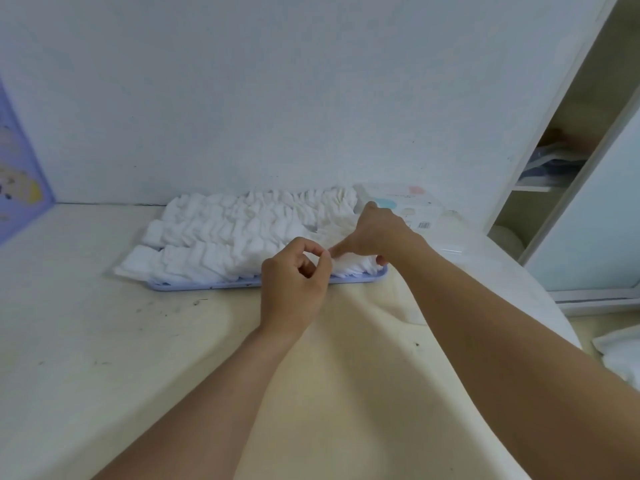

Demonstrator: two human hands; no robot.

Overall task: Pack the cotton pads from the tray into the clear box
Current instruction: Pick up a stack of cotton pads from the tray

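Apparently the person was gathering a small batch of cotton pads [242,233] from the near right corner of the tray [207,285]. The pads lay in overlapping rows that covered almost the whole lilac tray, which sat against the wall on the pale table [86,341], and some of them hung over its left edge. Rows like this let a hand lift several pads together, so I judge this was the reason for working from one end.

The right hand [377,233] reached over the last row with its fingers curled down around a bunch of pads, one fingertip showing under the bunch near the tray rim. The left hand [294,271] hovered just beside it, above the front rim, with thumb and forefinger brought close together as in a pinch. Whether a pad edge was between them I could not tell, because white pads lay right behind the fingers.

The clear box [450,249] was hard to make out. Only a faint transparent edge showed to the right of the tray, behind the right forearm, and I could not see how full it was. A printed carton [412,209] with pastel dots stood behind the right hand, partly hidden by it. An open wardrobe [554,150] at the right was cut off by the frame.
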